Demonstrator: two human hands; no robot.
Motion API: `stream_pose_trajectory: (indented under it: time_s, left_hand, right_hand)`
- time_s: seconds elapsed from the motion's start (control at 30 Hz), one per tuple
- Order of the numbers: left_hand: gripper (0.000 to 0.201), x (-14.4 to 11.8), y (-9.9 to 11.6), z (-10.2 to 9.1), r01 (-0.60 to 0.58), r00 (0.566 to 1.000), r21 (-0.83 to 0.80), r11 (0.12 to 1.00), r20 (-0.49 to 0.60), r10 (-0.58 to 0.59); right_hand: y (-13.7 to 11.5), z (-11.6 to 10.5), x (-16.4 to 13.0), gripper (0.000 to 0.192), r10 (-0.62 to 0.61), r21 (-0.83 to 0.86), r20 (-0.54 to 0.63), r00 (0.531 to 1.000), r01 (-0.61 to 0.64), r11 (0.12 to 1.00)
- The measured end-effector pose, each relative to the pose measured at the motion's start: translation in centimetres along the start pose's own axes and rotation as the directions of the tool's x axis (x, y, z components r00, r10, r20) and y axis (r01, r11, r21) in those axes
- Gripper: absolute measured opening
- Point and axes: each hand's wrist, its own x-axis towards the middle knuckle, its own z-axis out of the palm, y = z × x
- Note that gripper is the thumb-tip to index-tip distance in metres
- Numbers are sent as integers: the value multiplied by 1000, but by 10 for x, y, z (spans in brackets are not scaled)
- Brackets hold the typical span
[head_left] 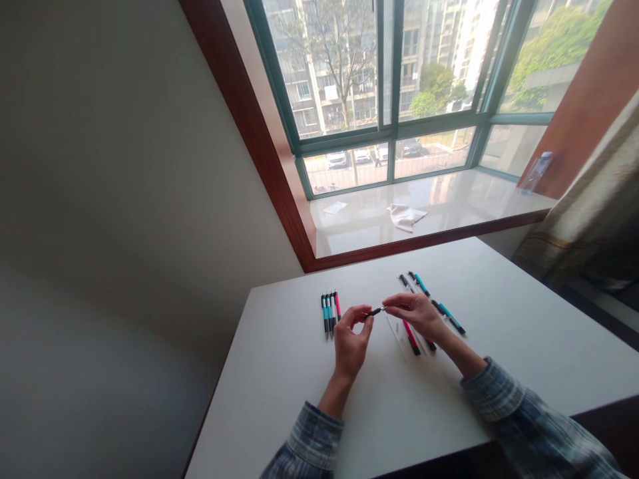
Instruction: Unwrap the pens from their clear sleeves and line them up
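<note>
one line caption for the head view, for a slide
Both hands, left hand and right hand, hold a small dark pen part above a white table.

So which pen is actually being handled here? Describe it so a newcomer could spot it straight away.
Start at the white table under the window sill. Near its middle, the left hand and right hand meet, pinching a short dark pen between their fingers. It is the only pen lifted off the table; the neat row to the left and the scattered pens to the right lie flat.
</note>
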Motion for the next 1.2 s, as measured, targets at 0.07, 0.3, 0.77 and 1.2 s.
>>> stream_pose_trajectory:
  time_s: [0.07,0.3,0.77,1.2]
  left_hand:
    - [19,0,0,0,0,1000,-3,1000,2,0]
    - [19,0,1,0,6,1000,-14,1000,6,-6]
    - [18,-1,3,0,-3,1000,-11,1000,30,4]
    - [17,-1,-1,0,-17,1000,-7,1000,25,18]
  right_hand:
    - [0,0,0,30,4,11,-3,1000,-4,1000]
    - [0,0,0,31,21,14,12,1000,-21,1000]
    - [-18,3,-7,41,-21,-290,8,1000,22,957]
    - [-16,4,-6,26,-60,-301,100,993,88,949]
